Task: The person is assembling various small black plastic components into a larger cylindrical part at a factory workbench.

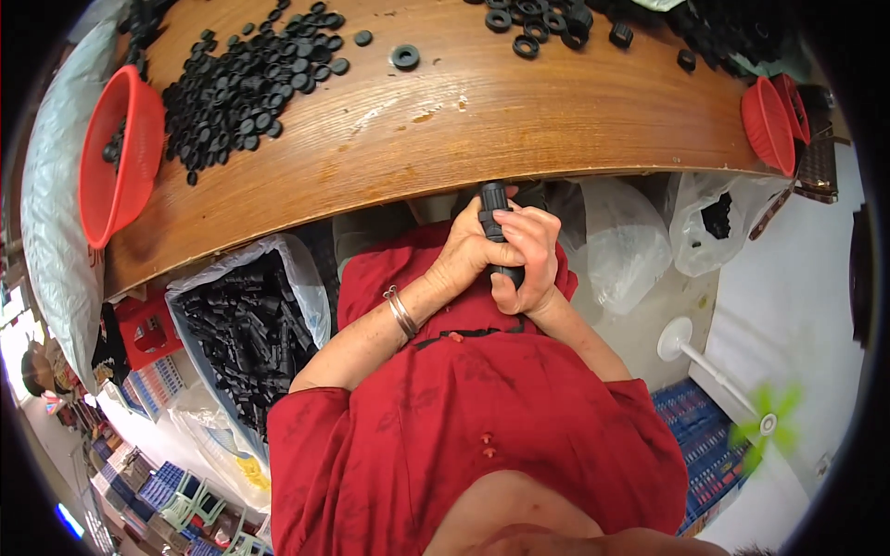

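Observation:
Both my hands are closed round a black ribbed cylinder [494,196], which looks like a small flashlight, just below the table's front edge. It stands roughly lengthwise, its ribbed end toward the table. Around its left side wraps my left hand [461,248], with metal bracelets on the wrist and the thumb across the cylinder. My right hand [532,248] grips it from the right, fingers bent over its middle. The cylinder's lower end shows between the hands. Small black round caps [269,79] lie piled on the wooden table [519,120] at the far left.
Black rings [526,45] are grouped at the back, with one thick ring [405,57] apart. Red baskets stand at the left [139,157] and right [768,125]. A lined bin [246,324] of black parts is by my left arm. Plastic bags [619,246] hang right, near a green fan [768,424].

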The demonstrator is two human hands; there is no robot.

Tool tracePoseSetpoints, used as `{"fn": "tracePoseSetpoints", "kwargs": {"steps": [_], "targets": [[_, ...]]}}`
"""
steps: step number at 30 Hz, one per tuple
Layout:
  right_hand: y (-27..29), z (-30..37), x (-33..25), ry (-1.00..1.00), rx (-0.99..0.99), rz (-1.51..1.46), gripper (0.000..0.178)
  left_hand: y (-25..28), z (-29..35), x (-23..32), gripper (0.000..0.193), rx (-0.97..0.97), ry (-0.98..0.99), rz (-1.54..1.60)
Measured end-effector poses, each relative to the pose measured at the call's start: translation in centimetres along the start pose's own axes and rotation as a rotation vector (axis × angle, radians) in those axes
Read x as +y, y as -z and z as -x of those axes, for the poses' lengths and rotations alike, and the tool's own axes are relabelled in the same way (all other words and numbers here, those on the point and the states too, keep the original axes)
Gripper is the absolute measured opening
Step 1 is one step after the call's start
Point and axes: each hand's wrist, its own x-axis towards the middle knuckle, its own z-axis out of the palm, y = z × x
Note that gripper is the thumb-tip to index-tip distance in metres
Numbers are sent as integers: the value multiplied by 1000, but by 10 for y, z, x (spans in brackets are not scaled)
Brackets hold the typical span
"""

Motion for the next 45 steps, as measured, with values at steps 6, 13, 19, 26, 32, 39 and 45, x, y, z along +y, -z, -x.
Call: {"fn": "tracePoseSetpoints", "kwargs": {"steps": [6, 13, 19, 26, 32, 39, 45], "targets": [[16, -27, -16, 19, -206, -93, 67, 8, 22, 26, 69, -50, 10, -12], [-40, -149, 0, 24, -306, 98, 8, 50, 79, 48, 93, -55, -102, 243], [-140, -208, 45, 230, -486, 621, 9, 64, 72, 73, 89, 88, -411, 241], [-126, -208, 55, 157, -521, 551, 17, 73, 66, 87, 77, 249, -469, 289], [-73, -170, -35, -232, -389, -343, 22, 68, 60, 94, 73, 412, -485, 202], [-46, -135, -54, -644, -419, -727, 18, 44, 60, 102, 70, 604, -673, -295], [-32, -123, -53, -683, -409, -760, 12, 34, 65, 113, 92, 485, -611, -503]]}}
